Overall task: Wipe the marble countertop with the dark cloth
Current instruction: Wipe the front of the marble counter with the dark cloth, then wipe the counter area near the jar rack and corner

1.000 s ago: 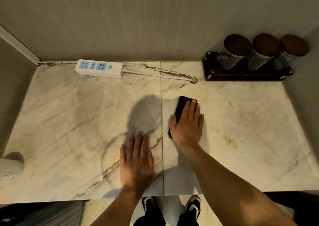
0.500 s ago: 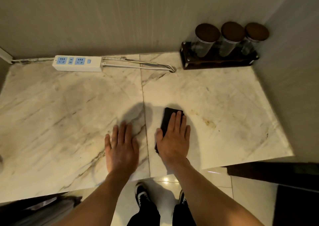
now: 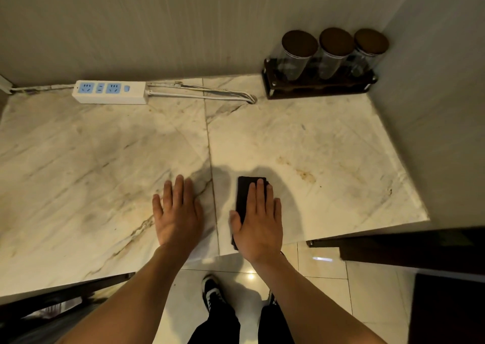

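So the dark cloth [image 3: 248, 195] is folded into a narrow strip and sits right under the right hand [image 3: 258, 221], near the front edge of the marble table [image 3: 328, 144], just right of the seam between the two slabs. That hand lies flat on it, palm down, fingers straight and close together, not gripping anything. The cloth pokes out past the fingertips and along the thumb side (the rest is hidden under the palm). The left hand [image 3: 177, 211] is flat on the bare marble on the other side of the seam, fingers together too, close beside the right hand but not touching the cloth. At the back there's a white power strip [image 3: 110, 92] along the wall and three jars [image 3: 334, 52] in a dark rack [image 3: 319, 90] in the corner. A brownish stain [image 3: 305, 175] sits just right of the cloth.
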`<state>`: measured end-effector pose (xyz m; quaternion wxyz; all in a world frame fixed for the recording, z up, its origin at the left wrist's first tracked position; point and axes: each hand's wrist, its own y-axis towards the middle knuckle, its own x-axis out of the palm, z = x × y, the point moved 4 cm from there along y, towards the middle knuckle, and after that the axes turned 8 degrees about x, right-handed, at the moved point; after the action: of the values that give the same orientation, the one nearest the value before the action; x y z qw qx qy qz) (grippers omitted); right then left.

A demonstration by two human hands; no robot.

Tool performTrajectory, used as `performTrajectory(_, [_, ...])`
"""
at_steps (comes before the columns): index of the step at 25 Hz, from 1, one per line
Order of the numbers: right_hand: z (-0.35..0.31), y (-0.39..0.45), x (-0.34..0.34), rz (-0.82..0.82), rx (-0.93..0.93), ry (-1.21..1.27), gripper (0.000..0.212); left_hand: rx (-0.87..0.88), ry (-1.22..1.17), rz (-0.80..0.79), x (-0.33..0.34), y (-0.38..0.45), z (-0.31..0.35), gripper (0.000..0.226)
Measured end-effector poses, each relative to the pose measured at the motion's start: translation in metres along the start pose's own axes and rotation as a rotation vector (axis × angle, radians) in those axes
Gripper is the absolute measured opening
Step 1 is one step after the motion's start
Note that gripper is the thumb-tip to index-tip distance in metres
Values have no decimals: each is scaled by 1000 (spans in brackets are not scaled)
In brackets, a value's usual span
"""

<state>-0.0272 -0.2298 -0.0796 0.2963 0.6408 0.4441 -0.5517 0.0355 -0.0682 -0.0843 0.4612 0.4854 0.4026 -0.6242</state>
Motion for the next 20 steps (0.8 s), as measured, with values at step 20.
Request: performTrajectory(20, [61, 61, -21, -185, -748, -188, 66, -68, -71, 5, 12, 27, 64, 61])
